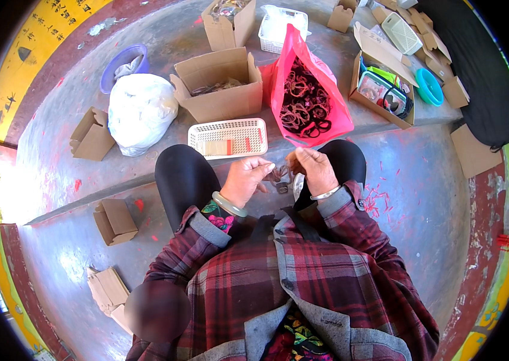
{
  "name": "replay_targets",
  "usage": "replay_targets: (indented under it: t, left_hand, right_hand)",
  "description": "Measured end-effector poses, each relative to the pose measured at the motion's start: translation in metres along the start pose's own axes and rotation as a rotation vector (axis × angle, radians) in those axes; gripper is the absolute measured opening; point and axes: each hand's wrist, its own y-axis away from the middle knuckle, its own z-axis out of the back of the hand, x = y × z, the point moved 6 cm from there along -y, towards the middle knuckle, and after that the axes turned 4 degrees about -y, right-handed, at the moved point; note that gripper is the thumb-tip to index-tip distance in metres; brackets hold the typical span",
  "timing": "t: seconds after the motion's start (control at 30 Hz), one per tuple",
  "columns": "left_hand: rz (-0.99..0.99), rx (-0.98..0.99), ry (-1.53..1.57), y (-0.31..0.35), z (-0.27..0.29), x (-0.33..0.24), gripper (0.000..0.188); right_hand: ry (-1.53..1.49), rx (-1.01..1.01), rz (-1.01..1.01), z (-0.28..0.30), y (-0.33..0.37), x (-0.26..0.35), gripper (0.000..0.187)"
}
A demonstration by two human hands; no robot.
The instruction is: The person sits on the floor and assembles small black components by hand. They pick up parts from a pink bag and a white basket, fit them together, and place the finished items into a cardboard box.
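Both hands are in front of me between my knees, fingertips pinched. My left hand (246, 182), with a pale bangle on its wrist, grips a thin brown looped band (278, 173) between thumb and forefinger. Just to the right, my right hand (317, 172) is closed at the other side of the band; its fingertips partly hide what they grip. A small dark piece (282, 188) hangs or lies just below the band; I cannot tell which. Ahead, a bright pink bag (340, 99) stands open, filled with similar brown and dark loops.
A white basket (197, 133) with beige cards lies before my knees. Behind it stands a cardboard box (224, 107). A stuffed white bag (140, 111) and purple basin (110, 75) are left. An open carton (381, 113) and teal basin (429, 87) are right, on a raised step.
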Motion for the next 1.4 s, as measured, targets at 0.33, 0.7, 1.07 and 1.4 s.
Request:
replay_targets:
  t: [0.33, 0.7, 1.07, 1.4]
  left_hand:
    - [-0.101, 0.012, -0.328, 0.006, -0.006, -0.009, 0.019]
    - [-0.223, -0.090, -0.429, 0.012, 0.006, -0.045, 0.016]
    - [-0.309, -0.345, 0.051, -0.001, 0.030, -0.058, 0.027]
    - [-0.148, -0.103, -0.160, -0.022, 0.027, -0.023, 0.027]
  right_hand:
    - [0.345, 0.125, 0.039, -0.013, 0.002, 0.004, 0.007]
    - [0.234, 0.199, 0.130, -0.020, 0.002, 0.011, 0.010]
    - [0.184, 0.151, -0.049, -0.029, -0.027, 0.040, 0.018]
    - [0.549, 0.157, 0.266, -0.067, -0.169, 0.124, 0.026]
